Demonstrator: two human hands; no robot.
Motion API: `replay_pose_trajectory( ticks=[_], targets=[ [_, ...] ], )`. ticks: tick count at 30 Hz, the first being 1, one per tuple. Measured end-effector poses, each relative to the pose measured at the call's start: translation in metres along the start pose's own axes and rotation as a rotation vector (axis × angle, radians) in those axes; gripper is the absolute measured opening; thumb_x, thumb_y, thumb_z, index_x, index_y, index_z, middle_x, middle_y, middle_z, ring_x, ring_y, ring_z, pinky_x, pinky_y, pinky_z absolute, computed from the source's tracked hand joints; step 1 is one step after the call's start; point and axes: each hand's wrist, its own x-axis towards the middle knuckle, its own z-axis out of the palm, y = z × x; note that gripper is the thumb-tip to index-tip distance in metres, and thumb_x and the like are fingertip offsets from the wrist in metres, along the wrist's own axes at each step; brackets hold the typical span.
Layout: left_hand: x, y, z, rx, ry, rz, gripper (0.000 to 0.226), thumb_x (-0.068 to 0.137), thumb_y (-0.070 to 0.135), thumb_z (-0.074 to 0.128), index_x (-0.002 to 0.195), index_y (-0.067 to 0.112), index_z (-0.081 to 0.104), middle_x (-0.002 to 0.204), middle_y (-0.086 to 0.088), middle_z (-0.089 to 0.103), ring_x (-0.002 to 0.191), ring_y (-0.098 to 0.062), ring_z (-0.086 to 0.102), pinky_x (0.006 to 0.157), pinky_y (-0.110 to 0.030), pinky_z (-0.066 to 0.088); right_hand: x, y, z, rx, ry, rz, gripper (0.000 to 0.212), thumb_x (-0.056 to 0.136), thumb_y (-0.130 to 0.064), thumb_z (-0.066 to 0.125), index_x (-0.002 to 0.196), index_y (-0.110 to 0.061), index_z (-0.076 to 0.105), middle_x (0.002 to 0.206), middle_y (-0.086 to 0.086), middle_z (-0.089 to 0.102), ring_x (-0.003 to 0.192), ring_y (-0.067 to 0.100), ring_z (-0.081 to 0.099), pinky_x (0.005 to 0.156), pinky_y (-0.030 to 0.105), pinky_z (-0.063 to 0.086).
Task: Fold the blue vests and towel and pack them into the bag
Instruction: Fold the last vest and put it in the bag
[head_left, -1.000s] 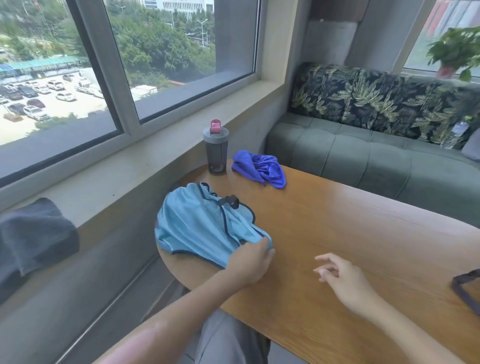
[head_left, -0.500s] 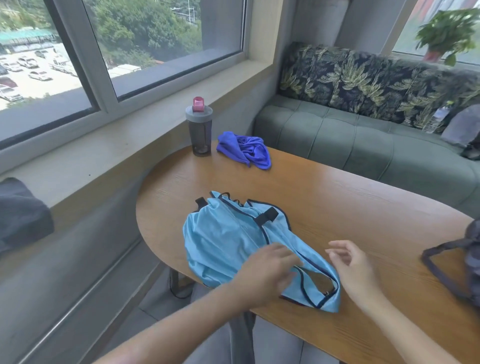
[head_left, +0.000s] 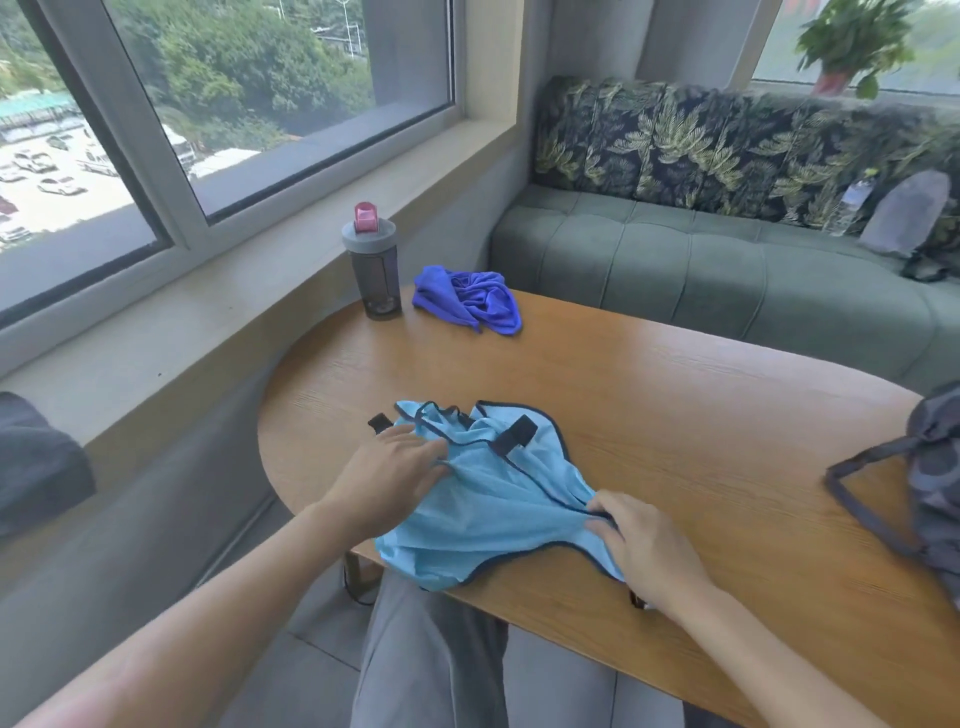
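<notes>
- Oval wooden table (head_left: 675, 415): light blue mesh vests with dark trim (head_left: 498, 499) lie bunched at near edge, closer than a second ago; spread flat before folding.
- Camouflage drawstring bag (head_left: 935, 467) now showing at right.
- Crumpled royal-blue towel (head_left: 475, 301) untouched by dark shaker bottle (head_left: 375, 275).
- Left hand (head_left: 387, 475) presses fabric, fingers spread.
- Right hand (head_left: 641, 545), previously free, now pinches hem.

Table (head_left: 649, 415): wood, visible grain, satin sheen. Vests (head_left: 498, 499): thin light-blue cloth, dark trim. Towel (head_left: 472, 301): soft matt blue cloth. Bottle (head_left: 375, 275): smoky plastic. Sofa (head_left: 701, 270): matt green upholstery.
</notes>
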Motion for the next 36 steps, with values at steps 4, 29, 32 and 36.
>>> replay_pose_trajectory(
  ticks=[4, 29, 32, 36],
  targets=[
    [0.024, 0.028, -0.049, -0.165, 0.023, -0.035, 0.036, 0.103, 0.053, 0.032, 0.092, 0.024, 0.049, 0.074, 0.001, 0.059, 0.071, -0.029, 0.056, 0.063, -0.043, 0.046, 0.005, 0.009, -0.077, 0.143, 0.047, 0.067, 0.014, 0.103, -0.034, 0.057, 0.089, -0.035, 0.057, 0.075, -0.011, 0.065, 0.069, 0.009, 0.057, 0.068, 0.034, 0.047],
    [0.177, 0.14, -0.07, -0.186, 0.211, 0.048, 0.017, 0.099, 0.033, 0.056, 0.1, 0.017, 0.061, 0.1, -0.006, 0.06, 0.092, -0.034, 0.059, 0.074, -0.043, 0.047, -0.066, 0.116, -0.105, 0.954, 0.176, 0.553, 0.042, 0.087, -0.016, 0.078, 0.124, -0.031, 0.062, 0.125, 0.007, 0.069, 0.109, 0.024, 0.07, 0.1, 0.05, 0.053],
    [0.123, 0.144, -0.009, -0.292, 0.122, -0.228, 0.03, 0.1, 0.045, 0.057, 0.092, 0.016, 0.054, 0.091, -0.001, 0.06, 0.085, -0.027, 0.059, 0.065, -0.039, 0.041, -0.078, 0.121, -0.07, 0.862, 0.274, 0.612, 0.035, 0.091, -0.013, 0.074, 0.119, -0.032, 0.062, 0.112, 0.002, 0.07, 0.101, 0.016, 0.069, 0.084, 0.034, 0.055],
    [0.065, 0.154, 0.049, -0.388, -0.118, -0.59, 0.065, 0.089, 0.08, 0.043, 0.08, 0.016, 0.05, 0.074, 0.004, 0.06, 0.069, -0.018, 0.058, 0.058, -0.036, 0.042, -0.091, 0.114, -0.041, 0.728, 0.445, 0.516, 0.025, 0.095, -0.008, 0.067, 0.114, -0.024, 0.063, 0.091, -0.005, 0.076, 0.087, 0.008, 0.072, 0.066, 0.017, 0.052]
  ],
)
